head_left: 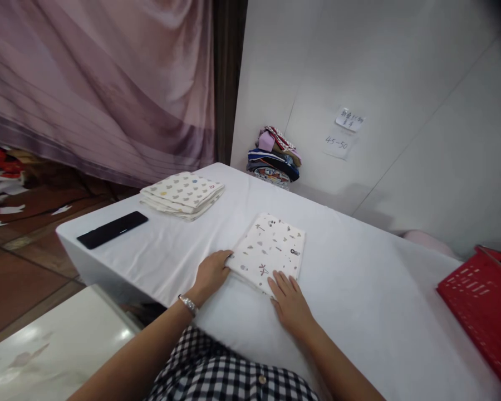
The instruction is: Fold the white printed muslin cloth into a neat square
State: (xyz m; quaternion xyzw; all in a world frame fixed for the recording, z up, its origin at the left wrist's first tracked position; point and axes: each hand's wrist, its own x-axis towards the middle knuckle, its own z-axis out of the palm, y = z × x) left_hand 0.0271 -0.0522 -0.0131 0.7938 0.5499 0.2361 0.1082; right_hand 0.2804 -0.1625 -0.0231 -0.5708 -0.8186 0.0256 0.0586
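Note:
A folded white cloth (271,245) printed with small grey and brown motifs lies flat on the white-covered table (342,312) in front of me. My left hand (211,274) pinches its near left corner between thumb and fingers. Resting on the near right edge of the same cloth is my right hand (291,305), with its fingers stretched out and slightly spread. A stack of folded white cloths (183,191) with small printed shapes sits farther back on the left, apart from both hands.
A black phone-like slab (112,229) lies near the table's left edge. Folded garments (273,159) are piled at the back against the wall. A red plastic basket (480,312) stands at the right. A glossy pale surface (58,340) is at the lower left.

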